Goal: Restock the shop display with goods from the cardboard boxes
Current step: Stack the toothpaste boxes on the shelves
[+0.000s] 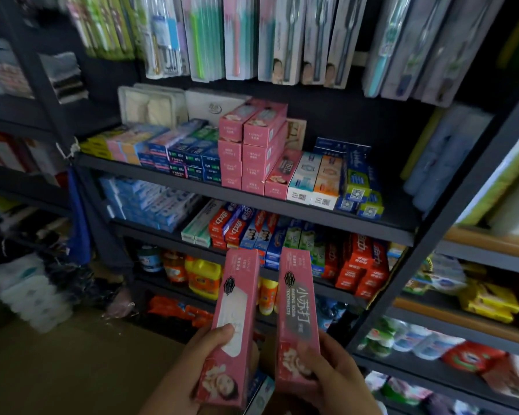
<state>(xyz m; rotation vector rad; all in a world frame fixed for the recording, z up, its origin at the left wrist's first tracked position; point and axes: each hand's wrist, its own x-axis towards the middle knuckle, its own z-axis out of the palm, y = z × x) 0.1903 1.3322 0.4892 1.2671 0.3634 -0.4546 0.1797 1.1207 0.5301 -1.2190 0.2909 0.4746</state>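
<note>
My left hand (192, 369) grips one long pink toothpaste box (235, 319) by its lower end, held upright. My right hand (333, 375) grips a second pink toothpaste box (295, 313) of the same kind, also upright, just to the right of the first. Both boxes are held low in front of the dark metal shelf unit (252, 194). On the shelf above them stands a stack of matching pink boxes (252, 145), with one more pink box (282, 173) lying beside it. No cardboard box is in view.
Other toothpaste boxes fill the same shelf and the one below (282, 235). Toothbrush packs (252, 37) hang above. Bottles of detergent (203, 275) sit on a lower shelf. A second shelf unit (477, 265) stands at the right. Wrapped tissue packs (27, 295) lie on the floor at left.
</note>
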